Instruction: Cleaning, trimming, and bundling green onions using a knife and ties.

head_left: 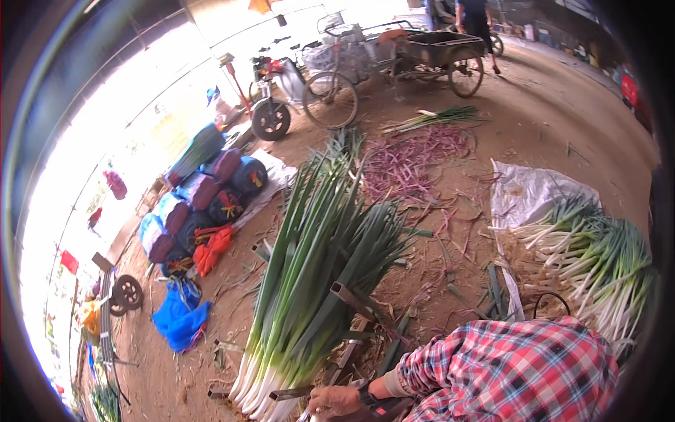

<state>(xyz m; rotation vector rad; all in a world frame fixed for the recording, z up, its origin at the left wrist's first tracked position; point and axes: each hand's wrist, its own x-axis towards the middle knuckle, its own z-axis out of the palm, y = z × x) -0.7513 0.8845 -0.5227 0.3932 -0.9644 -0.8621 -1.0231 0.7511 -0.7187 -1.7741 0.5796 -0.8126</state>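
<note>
At the bottom edge my right hand [335, 400], in a red, white and blue plaid sleeve with a dark band at the wrist, has its fingers curled. What they hold is mostly out of sight; a pale bit shows beneath them. Just left of it are the white root ends of a large bundle of leeks [299, 295], green leaves pointing away from me. The bundle lies in a low frame of square metal bars [292, 393], whose bar ends stick out on both sides. My left hand is out of the picture.
More leeks [598, 260] lie at right by a white woven sheet [538, 190]. Purple strips [418, 155] litter the dirt floor. Packed bundles [200, 193] and a blue bag [181, 316] are at left. Behind stand an electric bike [271, 116], a cart [443, 53] and another person [476, 21].
</note>
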